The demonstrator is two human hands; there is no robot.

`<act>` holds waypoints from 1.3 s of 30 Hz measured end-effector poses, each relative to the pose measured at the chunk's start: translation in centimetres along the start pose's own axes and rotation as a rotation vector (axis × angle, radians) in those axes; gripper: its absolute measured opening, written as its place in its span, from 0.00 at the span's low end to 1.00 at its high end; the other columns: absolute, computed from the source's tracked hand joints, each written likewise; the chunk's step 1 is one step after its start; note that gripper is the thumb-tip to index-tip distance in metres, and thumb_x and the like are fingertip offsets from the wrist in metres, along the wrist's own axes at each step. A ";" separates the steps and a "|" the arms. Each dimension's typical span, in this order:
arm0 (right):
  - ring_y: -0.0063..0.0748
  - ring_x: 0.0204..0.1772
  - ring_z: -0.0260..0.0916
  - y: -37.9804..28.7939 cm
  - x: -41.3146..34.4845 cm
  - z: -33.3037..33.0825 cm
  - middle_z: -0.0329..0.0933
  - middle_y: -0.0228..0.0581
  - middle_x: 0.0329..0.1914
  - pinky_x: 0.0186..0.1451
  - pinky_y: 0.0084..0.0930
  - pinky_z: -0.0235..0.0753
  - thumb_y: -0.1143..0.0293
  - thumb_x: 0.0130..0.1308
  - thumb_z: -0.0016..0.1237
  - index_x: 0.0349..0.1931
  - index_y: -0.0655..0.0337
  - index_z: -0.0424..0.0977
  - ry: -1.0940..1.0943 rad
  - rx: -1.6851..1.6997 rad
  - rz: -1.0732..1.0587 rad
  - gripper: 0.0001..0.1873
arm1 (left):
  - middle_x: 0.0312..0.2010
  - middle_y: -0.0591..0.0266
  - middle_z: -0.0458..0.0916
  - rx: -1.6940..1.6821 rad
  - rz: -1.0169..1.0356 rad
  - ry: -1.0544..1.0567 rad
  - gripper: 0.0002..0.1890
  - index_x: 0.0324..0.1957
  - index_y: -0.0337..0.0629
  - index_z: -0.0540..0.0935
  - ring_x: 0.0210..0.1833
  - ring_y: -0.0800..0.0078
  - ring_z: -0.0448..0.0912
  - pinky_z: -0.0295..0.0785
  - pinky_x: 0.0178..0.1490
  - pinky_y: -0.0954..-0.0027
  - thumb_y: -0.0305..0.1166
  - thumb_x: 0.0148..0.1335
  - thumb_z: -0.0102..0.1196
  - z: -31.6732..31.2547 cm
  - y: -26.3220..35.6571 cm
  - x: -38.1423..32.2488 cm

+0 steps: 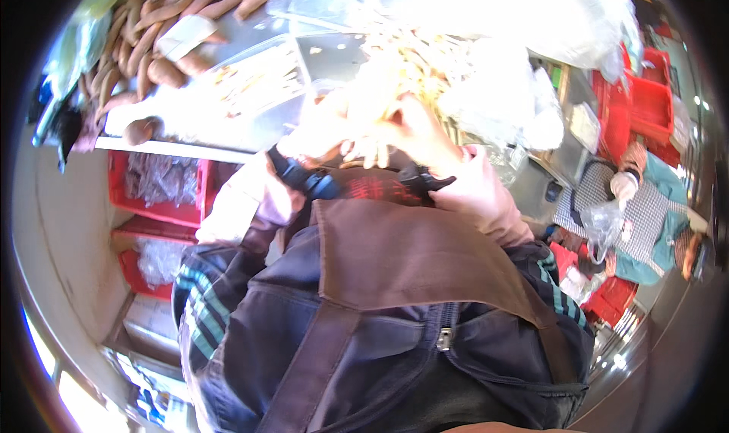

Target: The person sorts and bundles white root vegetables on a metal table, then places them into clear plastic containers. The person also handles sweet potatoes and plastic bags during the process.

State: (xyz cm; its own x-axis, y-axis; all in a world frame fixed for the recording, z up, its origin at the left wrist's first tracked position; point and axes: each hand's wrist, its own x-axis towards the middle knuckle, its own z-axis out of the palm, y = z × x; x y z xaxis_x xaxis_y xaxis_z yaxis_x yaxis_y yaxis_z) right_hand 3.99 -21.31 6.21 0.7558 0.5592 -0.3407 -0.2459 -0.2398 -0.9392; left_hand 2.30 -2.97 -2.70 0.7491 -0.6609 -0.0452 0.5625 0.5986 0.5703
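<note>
My left hand (319,127) and my right hand (424,134) meet close in front of my brown apron (410,251). Between them is a pale bundle (373,100), nearly washed out by glare; both hands appear closed around it. Curled fingertips show at its lower end. Just beyond my hands lies a heap of thin yellowish stalks (421,63), too bright to name more exactly. To the left, a clear plastic tray (304,63) holds similar pale pieces. Dark bands circle both my wrists.
Brown elongated tubers (165,12) are heaped at upper left; a round brown one (141,130) sits at the counter edge (176,148). Red crates (154,205) with plastic bags stand below. Clear plastic bags (569,23) fill the upper right. At right, another person (632,216) holds a plastic bag.
</note>
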 end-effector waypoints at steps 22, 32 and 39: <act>0.27 0.61 0.64 2.6 1.0 -0.8 0.67 0.36 0.57 0.63 0.28 0.63 0.69 0.69 0.47 0.60 0.67 0.62 0.359 0.378 -0.063 0.22 | 0.35 0.41 0.81 0.803 0.247 0.443 0.28 0.44 0.30 0.76 0.42 0.53 0.81 0.73 0.47 0.61 0.43 0.46 0.66 4.0 -0.4 5.9; 0.26 0.57 0.68 2.6 2.2 -0.5 0.70 0.36 0.55 0.59 0.24 0.67 0.73 0.66 0.50 0.59 0.68 0.64 0.442 0.455 0.003 0.22 | 0.30 0.40 0.79 0.888 0.235 0.495 0.26 0.40 0.28 0.73 0.38 0.48 0.80 0.74 0.43 0.56 0.39 0.44 0.64 3.0 -1.3 6.7; 0.27 0.49 0.73 2.3 1.7 -0.2 0.74 0.35 0.47 0.50 0.23 0.73 0.72 0.63 0.52 0.53 0.65 0.69 0.415 0.558 -0.078 0.18 | 0.31 0.41 0.80 0.938 0.175 0.481 0.32 0.49 0.26 0.70 0.34 0.50 0.81 0.75 0.39 0.58 0.35 0.43 0.65 3.7 -0.4 5.8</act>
State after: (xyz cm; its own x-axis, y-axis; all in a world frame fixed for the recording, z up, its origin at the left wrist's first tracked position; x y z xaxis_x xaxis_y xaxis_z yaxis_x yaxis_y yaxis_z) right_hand 4.86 -21.10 3.47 0.9258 0.1819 -0.3314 -0.3728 0.2945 -0.8799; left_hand 5.16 -8.71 -0.15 0.9679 -0.2286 -0.1041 0.0939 -0.0552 0.9940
